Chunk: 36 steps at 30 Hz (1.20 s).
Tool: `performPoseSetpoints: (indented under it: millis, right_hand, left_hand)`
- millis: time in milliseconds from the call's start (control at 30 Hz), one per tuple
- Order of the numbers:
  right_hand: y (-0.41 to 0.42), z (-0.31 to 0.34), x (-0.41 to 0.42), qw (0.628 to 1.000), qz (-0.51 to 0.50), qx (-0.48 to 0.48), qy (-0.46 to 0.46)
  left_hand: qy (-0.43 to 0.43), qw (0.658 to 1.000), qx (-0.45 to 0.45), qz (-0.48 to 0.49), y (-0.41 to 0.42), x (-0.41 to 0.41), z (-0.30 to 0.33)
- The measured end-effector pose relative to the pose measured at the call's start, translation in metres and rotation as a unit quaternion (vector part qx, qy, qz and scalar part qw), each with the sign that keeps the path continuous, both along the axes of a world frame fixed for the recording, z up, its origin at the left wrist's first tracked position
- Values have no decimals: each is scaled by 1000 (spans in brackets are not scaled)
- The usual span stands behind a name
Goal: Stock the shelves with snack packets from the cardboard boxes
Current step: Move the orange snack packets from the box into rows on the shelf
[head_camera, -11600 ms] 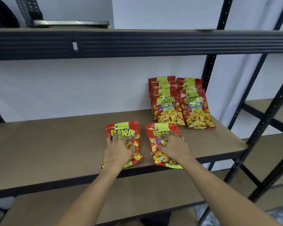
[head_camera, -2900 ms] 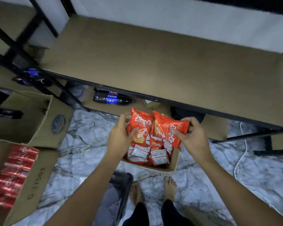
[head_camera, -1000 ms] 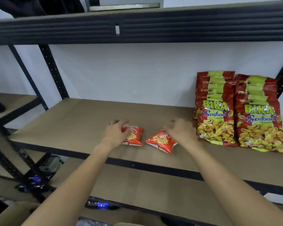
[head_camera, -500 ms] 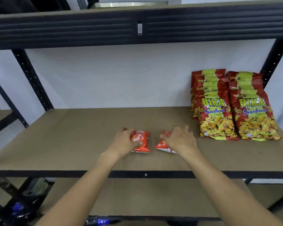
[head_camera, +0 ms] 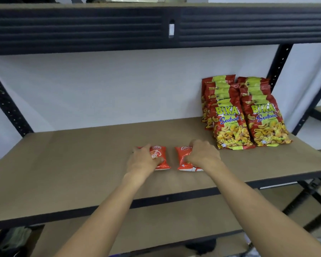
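Two small orange snack packets lie flat side by side on the brown shelf board. My left hand lies over the left packet, its fingers curled round the packet's left part. My right hand covers the right packet, with fingers curled over its top. Both packets rest on the board near its front edge. Their outer halves are hidden under my hands. No cardboard box shows.
Two leaning rows of red and green Bika Seafood bags stand against the white wall at the shelf's right end. A black upper shelf beam runs overhead. Black uprights flank the bay. A lower shelf board lies beneath.
Both hands have set the two orange packets straighter and closer together on the shelf. The view has shifted a little to the left and closer.
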State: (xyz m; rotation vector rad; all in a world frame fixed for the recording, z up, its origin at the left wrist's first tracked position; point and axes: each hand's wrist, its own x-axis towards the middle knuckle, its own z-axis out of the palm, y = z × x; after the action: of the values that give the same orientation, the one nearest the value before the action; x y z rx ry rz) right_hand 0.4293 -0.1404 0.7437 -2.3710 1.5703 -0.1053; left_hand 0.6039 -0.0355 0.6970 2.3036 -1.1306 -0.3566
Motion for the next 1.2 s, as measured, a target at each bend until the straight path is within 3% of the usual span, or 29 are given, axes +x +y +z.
performPoseSetpoints:
  millis: [267, 500, 833, 1200]
  right_hand:
    - [-40, -2, -16, 980, 88, -79, -161]
    - [-72, -12, 0, 950, 99, -143, -260]
    - [-120, -29, 67, 934, 35, -206, -290]
    - [-156, -54, 107, 936, 46, -219, -273]
  left_hand:
    - [-67, 988, -130, 51, -7, -10, 15]
    - [-51, 972, -216, 78, -32, -6, 18]
    - [-76, 958, -273, 53, -70, 27, 10]
    - [-88, 949, -301, 38, -96, 45, -11]
